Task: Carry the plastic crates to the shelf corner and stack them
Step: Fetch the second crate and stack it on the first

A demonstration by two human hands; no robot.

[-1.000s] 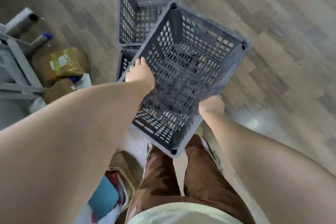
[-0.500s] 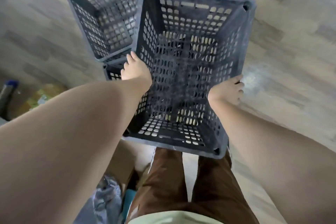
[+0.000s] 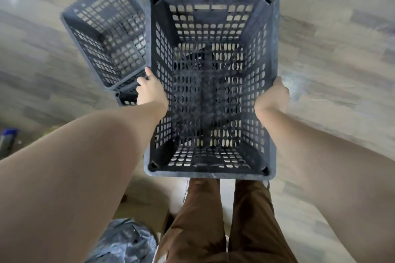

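head view, only cam: person stands over a wood floor [image 3: 331,53] holding one dark slatted carried crate [image 3: 211,83] out in front, open top facing up at the lens. left hand [image 3: 150,89] is clamped on the crate's left long rim, right hand [image 3: 272,95] on the right long rim, fingers wrapped over the outer sides so can't see the tips well. both closed on it, nothing else held. crate is off the floor, above the person's brown trousers [image 3: 224,220].

to the left & a bit beyond, another crate [image 3: 104,38] sits tilted on top of a lower crate [image 3: 126,97], only a corner of the lower one showing. a dark plastic bag [image 3: 126,243] lies near the feet, bottom left.

what changed: a sec ago the carried crate was skewed diagonally w/ one corner toward the body; now it's squared up & roughly level, and the floor pile has slid left in view, so the body has turned. the right hand has shifted from under the near edge to the side rim. prob means: pick-up done, carry underway. no shelf corner in sight yet, so stacking not started.
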